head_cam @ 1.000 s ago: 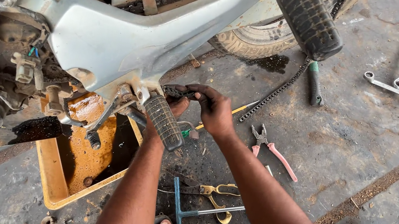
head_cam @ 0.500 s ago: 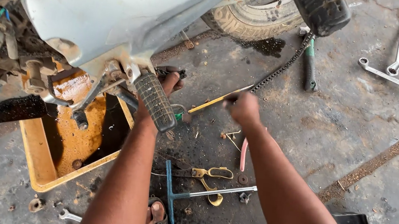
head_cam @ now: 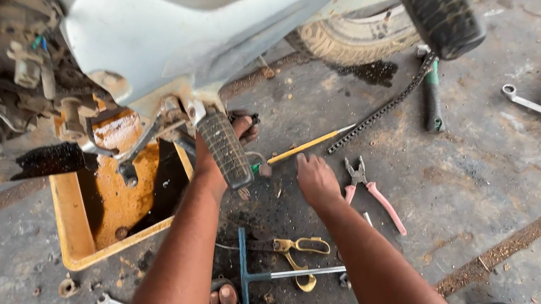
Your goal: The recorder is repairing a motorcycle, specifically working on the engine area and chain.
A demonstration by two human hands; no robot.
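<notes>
The person's left hand is behind the ribbed rubber footpeg, with the yellow plastic tray to its left. Right hand lies between the yellow-handled screwdriver and pink-handled pliers. Yellow-handled scissors lie nearer, across the blue T-handle wrench.

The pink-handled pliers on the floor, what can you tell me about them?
The pliers lie flat on the stained concrete floor, just right of the person's right hand, which hovers close beside them; whether it touches them is unclear. They have two pink handles, seemingly plastic-coated, running down and to the right, slightly spread. The dark metal jaws point up-left and stand a little open. A drive chain and a yellow-shafted screwdriver lie just above them on the floor.
</notes>
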